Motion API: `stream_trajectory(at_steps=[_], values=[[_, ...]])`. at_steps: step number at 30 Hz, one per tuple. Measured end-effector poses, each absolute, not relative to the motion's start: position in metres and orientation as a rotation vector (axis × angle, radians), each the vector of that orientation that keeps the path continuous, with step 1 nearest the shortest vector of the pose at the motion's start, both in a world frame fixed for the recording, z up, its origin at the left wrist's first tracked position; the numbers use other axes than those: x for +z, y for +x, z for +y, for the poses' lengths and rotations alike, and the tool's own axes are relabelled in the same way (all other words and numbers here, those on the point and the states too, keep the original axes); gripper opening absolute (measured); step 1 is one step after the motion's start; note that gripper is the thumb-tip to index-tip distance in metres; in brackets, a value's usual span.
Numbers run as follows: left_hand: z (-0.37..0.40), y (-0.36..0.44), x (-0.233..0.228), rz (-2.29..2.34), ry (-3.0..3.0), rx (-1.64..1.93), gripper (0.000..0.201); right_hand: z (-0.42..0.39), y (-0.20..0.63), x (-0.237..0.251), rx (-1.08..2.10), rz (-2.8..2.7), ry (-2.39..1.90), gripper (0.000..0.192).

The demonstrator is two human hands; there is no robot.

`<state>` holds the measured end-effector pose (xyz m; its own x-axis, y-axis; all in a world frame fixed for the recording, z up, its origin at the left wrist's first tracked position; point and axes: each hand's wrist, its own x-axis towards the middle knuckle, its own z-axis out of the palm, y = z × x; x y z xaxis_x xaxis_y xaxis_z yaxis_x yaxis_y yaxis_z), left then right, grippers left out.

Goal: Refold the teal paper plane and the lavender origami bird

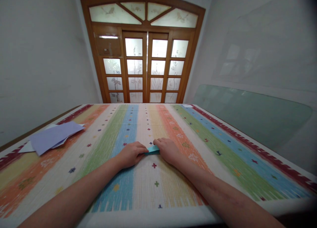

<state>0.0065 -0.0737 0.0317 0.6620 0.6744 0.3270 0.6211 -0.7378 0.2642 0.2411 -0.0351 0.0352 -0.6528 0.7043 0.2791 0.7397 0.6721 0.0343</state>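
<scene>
A small strip of teal folded paper lies between my two hands, low over the middle of the striped tablecloth. My left hand pinches its left end, fingers closed together. On the opposite end, my right hand is closed with its fingers curled over the paper. Both hands rest on or just above the cloth. Parts of the strip under the fingers are hidden, so its full shape does not show.
Lilac and white paper sheets lie in a loose pile on the left of the striped tablecloth. A small white piece is at the far edge. A greenish glass panel leans along the right wall. Wooden glazed doors stand beyond.
</scene>
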Motion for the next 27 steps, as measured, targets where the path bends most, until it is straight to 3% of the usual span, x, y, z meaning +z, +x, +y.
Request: stream_trajectory(at_steps=[9,14,22,27], values=[[-0.078,0.006,0.035,0.956,2.863,0.421,0.039,-0.032,0.271,0.036,0.12,-2.812,-0.961,0.057],[-0.079,0.007,0.035,0.943,2.861,0.379,0.043,-0.029,0.262,0.025,0.155,-2.803,-1.002,0.051],[-0.083,0.008,0.05,0.94,2.785,0.434,0.027,-0.022,0.263,0.028,0.226,-2.824,-1.04,0.05],[-0.08,0.0,0.05,1.024,2.78,0.436,0.028,-0.01,0.277,0.028,0.333,-2.868,-1.064,0.05]])
